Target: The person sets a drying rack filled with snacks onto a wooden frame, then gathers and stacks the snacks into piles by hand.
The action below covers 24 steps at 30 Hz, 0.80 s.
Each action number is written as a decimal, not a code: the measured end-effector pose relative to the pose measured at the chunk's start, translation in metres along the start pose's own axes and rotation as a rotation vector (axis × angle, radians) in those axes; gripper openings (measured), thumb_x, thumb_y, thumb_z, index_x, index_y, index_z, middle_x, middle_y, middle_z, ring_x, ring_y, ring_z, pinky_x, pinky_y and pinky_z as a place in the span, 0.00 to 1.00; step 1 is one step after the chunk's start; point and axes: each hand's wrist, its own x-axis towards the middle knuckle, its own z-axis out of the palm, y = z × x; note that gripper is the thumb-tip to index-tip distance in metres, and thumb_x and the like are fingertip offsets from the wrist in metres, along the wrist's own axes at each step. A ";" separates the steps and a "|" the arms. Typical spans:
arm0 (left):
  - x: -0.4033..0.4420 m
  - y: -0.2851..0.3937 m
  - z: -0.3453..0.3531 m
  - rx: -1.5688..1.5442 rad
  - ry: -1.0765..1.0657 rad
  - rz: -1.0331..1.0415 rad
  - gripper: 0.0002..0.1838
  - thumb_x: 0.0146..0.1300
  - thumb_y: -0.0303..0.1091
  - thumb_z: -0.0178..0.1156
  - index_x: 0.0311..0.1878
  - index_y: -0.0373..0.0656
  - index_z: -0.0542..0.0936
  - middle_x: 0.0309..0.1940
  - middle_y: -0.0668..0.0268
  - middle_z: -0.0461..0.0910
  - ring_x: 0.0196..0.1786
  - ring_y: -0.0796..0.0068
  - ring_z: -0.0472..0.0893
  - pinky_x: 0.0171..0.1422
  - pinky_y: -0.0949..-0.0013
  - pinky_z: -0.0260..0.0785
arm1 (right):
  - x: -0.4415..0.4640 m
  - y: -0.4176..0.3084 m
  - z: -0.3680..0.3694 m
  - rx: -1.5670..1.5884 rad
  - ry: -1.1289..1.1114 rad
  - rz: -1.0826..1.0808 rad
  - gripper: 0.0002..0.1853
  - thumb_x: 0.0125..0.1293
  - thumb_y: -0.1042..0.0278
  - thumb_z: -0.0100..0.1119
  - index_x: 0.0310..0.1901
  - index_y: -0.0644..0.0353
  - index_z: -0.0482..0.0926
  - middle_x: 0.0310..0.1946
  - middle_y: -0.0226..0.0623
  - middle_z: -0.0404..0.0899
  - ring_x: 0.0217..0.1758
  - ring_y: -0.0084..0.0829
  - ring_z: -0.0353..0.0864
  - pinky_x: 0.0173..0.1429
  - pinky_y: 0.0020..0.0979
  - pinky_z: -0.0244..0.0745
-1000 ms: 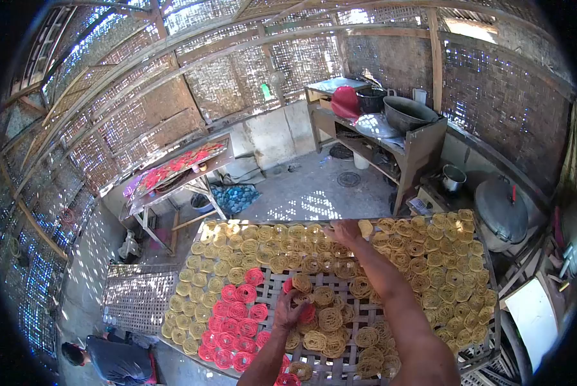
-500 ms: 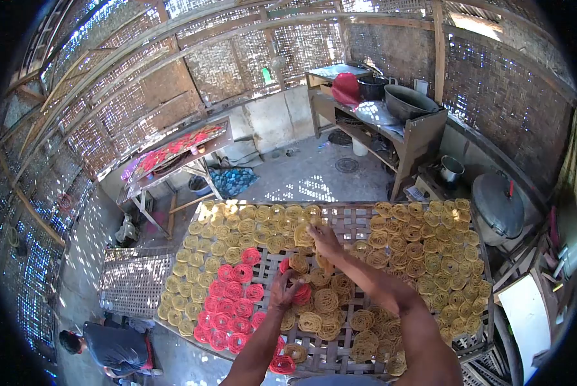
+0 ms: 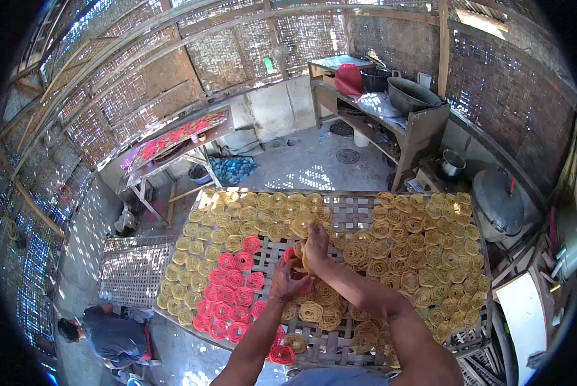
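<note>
Flat noodle-like coils, yellow and red, lie in rows on a woven bamboo rack in front of me. My left hand is curled at the rack's middle, around coils; a red coil shows at its fingertips. My right hand is closed on yellow coils, close beside the left; its fingers partly hide them. Several red coils lie left of my left hand. Beneath and right of my hands are loosely piled yellow coils, partly covered by my right forearm.
A person in a dark shirt is low at the left. Behind stand a table with red pieces on it and a wooden bench bearing a large pot. A big lidded pot stands beside the rack's right end.
My right hand has come down and left, from the rack's far part to beside my left hand. The left hand has shifted slightly up. The view has tilted a little.
</note>
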 end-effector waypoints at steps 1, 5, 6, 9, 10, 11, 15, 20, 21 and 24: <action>-0.001 0.004 -0.001 0.025 0.027 0.054 0.36 0.47 0.52 0.76 0.55 0.39 0.80 0.59 0.47 0.76 0.66 0.44 0.71 0.72 0.49 0.63 | 0.002 -0.006 0.002 0.078 0.003 0.047 0.23 0.74 0.44 0.55 0.42 0.61 0.75 0.24 0.32 0.72 0.28 0.30 0.74 0.28 0.37 0.68; -0.003 0.008 -0.003 -0.043 0.065 0.103 0.31 0.52 0.50 0.72 0.57 0.41 0.80 0.64 0.47 0.73 0.71 0.45 0.68 0.74 0.49 0.60 | 0.018 -0.010 -0.005 0.271 0.046 0.133 0.22 0.73 0.44 0.57 0.46 0.59 0.75 0.24 0.28 0.71 0.26 0.24 0.71 0.23 0.31 0.66; -0.003 0.009 -0.003 -0.043 0.067 0.105 0.29 0.54 0.48 0.71 0.57 0.43 0.81 0.66 0.48 0.72 0.71 0.45 0.68 0.74 0.49 0.60 | 0.018 -0.009 -0.008 0.293 0.064 0.134 0.21 0.73 0.44 0.57 0.45 0.58 0.76 0.24 0.28 0.71 0.26 0.24 0.71 0.23 0.31 0.66; -0.004 0.009 -0.003 0.001 0.094 0.168 0.24 0.57 0.43 0.68 0.56 0.45 0.82 0.70 0.49 0.67 0.72 0.45 0.67 0.74 0.48 0.60 | 0.023 -0.004 -0.021 0.215 0.083 0.125 0.18 0.74 0.45 0.55 0.42 0.54 0.75 0.22 0.28 0.69 0.18 0.24 0.66 0.20 0.30 0.62; -0.003 0.005 -0.002 0.040 0.118 0.224 0.22 0.58 0.42 0.67 0.55 0.46 0.83 0.71 0.50 0.66 0.72 0.45 0.66 0.74 0.48 0.59 | 0.026 -0.001 -0.025 0.165 0.083 0.120 0.17 0.74 0.45 0.55 0.40 0.51 0.74 0.21 0.28 0.69 0.15 0.25 0.64 0.18 0.29 0.60; -0.003 0.001 -0.001 0.078 0.142 0.280 0.20 0.58 0.40 0.66 0.55 0.47 0.84 0.72 0.51 0.65 0.72 0.45 0.66 0.74 0.47 0.59 | 0.028 0.003 -0.029 0.066 0.079 0.087 0.17 0.74 0.45 0.55 0.40 0.52 0.75 0.22 0.28 0.69 0.15 0.25 0.65 0.19 0.29 0.61; -0.003 0.002 0.003 0.044 0.187 0.204 0.15 0.59 0.34 0.64 0.49 0.46 0.85 0.71 0.51 0.66 0.71 0.43 0.66 0.72 0.46 0.60 | 0.013 -0.020 -0.045 -0.162 -0.008 0.070 0.19 0.71 0.44 0.59 0.38 0.53 0.78 0.23 0.27 0.71 0.17 0.24 0.67 0.24 0.31 0.65; -0.003 0.003 -0.001 0.093 0.179 0.196 0.11 0.57 0.31 0.61 0.44 0.41 0.81 0.68 0.51 0.69 0.71 0.44 0.67 0.72 0.46 0.59 | -0.012 -0.085 -0.063 -0.807 -0.509 0.123 0.23 0.70 0.47 0.60 0.40 0.64 0.84 0.35 0.43 0.84 0.37 0.36 0.83 0.43 0.41 0.78; -0.003 -0.001 0.000 0.084 0.178 0.185 0.11 0.57 0.30 0.60 0.43 0.40 0.80 0.67 0.51 0.70 0.71 0.44 0.67 0.72 0.46 0.59 | -0.013 -0.088 -0.067 -1.045 -0.532 0.092 0.24 0.70 0.46 0.61 0.42 0.65 0.84 0.37 0.46 0.84 0.39 0.38 0.84 0.46 0.43 0.78; -0.001 -0.003 0.004 0.045 0.185 0.153 0.12 0.57 0.30 0.58 0.44 0.37 0.79 0.64 0.51 0.73 0.70 0.45 0.68 0.72 0.46 0.59 | 0.008 -0.066 -0.099 -1.360 -0.422 -0.440 0.26 0.67 0.44 0.63 0.46 0.65 0.84 0.41 0.52 0.84 0.45 0.47 0.84 0.51 0.49 0.77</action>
